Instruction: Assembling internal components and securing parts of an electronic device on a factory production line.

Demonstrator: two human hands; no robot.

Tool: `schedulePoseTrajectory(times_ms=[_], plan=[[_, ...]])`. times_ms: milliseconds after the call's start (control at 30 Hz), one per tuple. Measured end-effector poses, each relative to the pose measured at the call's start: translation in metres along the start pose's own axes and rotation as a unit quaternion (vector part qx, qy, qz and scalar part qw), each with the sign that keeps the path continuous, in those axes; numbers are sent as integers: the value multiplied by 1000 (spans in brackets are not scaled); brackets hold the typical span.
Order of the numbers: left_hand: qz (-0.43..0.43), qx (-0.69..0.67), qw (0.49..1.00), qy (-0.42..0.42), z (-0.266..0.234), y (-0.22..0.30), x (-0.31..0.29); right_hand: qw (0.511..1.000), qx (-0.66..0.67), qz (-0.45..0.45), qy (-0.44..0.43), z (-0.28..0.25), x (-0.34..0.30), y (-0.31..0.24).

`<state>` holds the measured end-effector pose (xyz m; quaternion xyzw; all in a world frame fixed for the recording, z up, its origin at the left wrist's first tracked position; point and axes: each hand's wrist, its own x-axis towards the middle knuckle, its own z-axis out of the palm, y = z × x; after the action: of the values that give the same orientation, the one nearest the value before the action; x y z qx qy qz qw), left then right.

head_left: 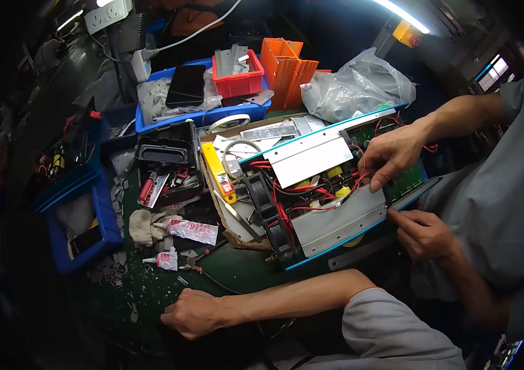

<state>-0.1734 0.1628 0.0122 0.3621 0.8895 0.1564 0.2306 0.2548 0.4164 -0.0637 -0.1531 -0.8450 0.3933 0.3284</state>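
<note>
Holds the fingers (173, 317) of the right hand (194, 313) curled tight in a fist near the counter (154, 293); cannot tell whether around anything. Has pliers (193, 262) and a small white tube (164, 259) just beyond. Shows, farther right, an open electronics unit (326, 225) partly over a cardboard tray (237, 242), with a co-worker's hands (390, 155) at its right end.

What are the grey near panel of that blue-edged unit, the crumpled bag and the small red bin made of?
Near panel: probably sheet metal, satin grey, given its crisp edges and small holes; which metal, I can't tell.
Bag: thin plastic film, translucent and glossy, with bright creases.
Red bin: likely moulded plastic, evenly coloured, smooth-walled.
</note>
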Motion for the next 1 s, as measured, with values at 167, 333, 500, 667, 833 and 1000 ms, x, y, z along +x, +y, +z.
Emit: schedulePoseTrajectory(times_ms=[167,333,500,667,833,1000], plan=[[53,30,998,33,3,7,-5,1000,6,2,-1,-2,2,-2],[3,32,999,1,0,8,-3,1000,0,5,-8,-2,0,-1],[39,63,997,-5,-1,3,1,1000,-2,8,-8,0,1,-1],[-91,-116,989,-17,5,6,1,1000,-12,3,-11,3,1,1],[-66,-82,994,1,4,-5,5,999,-26,3,-29,4,2,2],[-72,-102,992,10,11,9,0,1000,-22,19,-6,9,1,1]])
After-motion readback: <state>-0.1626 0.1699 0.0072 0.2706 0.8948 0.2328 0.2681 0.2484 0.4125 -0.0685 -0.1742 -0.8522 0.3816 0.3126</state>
